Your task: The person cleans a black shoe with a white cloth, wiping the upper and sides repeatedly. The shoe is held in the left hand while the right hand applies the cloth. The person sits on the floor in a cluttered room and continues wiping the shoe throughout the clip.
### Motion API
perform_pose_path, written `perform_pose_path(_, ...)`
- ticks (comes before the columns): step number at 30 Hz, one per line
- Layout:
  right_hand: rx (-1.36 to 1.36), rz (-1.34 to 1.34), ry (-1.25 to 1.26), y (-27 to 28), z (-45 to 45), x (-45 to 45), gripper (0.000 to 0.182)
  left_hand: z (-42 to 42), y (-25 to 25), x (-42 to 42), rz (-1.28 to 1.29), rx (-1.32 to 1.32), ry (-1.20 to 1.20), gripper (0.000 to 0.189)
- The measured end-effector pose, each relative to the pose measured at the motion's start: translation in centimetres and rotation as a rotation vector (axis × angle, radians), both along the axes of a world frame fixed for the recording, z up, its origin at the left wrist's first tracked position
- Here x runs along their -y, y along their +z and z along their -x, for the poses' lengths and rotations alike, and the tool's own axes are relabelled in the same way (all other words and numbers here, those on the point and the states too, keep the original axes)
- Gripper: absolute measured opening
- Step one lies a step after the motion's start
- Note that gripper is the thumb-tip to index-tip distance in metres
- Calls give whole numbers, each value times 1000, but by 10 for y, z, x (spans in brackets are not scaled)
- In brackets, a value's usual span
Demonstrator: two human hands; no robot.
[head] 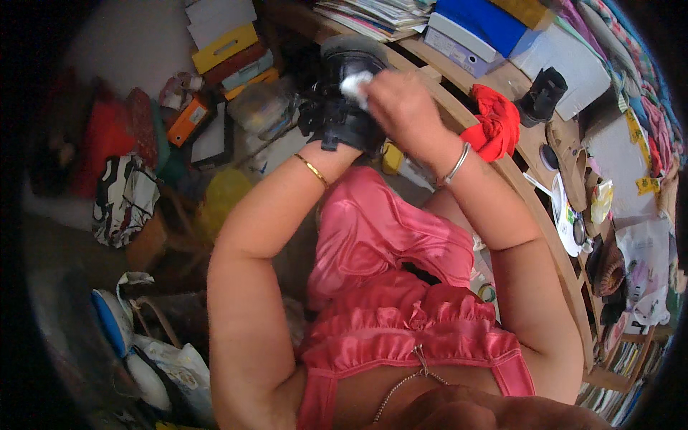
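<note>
A black boot [352, 121] with straps is held up in front of me, its dark sole at the far end. My left wrist [334, 157], with a gold bangle, goes into the boot's opening; the hand itself is hidden inside. Pinched in the fingers of my right hand [403, 102] is a wad of white cloth or tissue [356, 86], pressed near the boot's side close to the sole. The right hand is slightly blurred, and a silver bangle circles that wrist.
Along my right runs a wooden frame edge [537, 215]. On its slats sit a red cloth [492, 123], another black boot [542, 98], a tan clog [567, 161] and a blue box [481, 24]. To the left are a yellow box [223, 48] and an orange binder [187, 121].
</note>
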State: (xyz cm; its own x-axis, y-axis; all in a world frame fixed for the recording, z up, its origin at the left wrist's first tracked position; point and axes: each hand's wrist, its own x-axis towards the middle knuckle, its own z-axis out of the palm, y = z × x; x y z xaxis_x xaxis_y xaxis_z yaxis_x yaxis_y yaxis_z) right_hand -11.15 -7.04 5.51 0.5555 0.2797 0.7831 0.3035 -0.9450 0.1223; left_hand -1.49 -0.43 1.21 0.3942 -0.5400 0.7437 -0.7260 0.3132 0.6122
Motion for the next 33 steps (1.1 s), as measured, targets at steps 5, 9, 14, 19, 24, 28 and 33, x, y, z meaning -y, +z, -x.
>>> perform_pose_path(5, -100, 50, -12, 0, 13, 10, 16, 6, 0, 1, -19, -15, -22, 18)
perform_pose_path(9, -149, 58, 56, -7, 29, -7, 12, 9, 1, 0, -34, -24, -48, 17)
perform_pose_path(14, -197, 2, -29, -4, 34, 7, 17, 10, -1, -1, -29, -44, -47, 16)
perform_pose_path(19, -314, 87, 73, -11, 48, -12, 19, 15, 1, 0, 7, -65, -51, 15)
perform_pose_path(24, -39, -1, -144, -12, 31, 24, 14, 19, 0, 4, 61, -68, -12, 14)
perform_pose_path(28, -49, 64, 28, -14, 42, -8, 11, 30, 13, -4, 111, -118, 25, 13)
perform_pose_path(33, 113, 27, -171, 0, 16, 43, 12, 22, 12, -20, -205, 516, 311, 15)
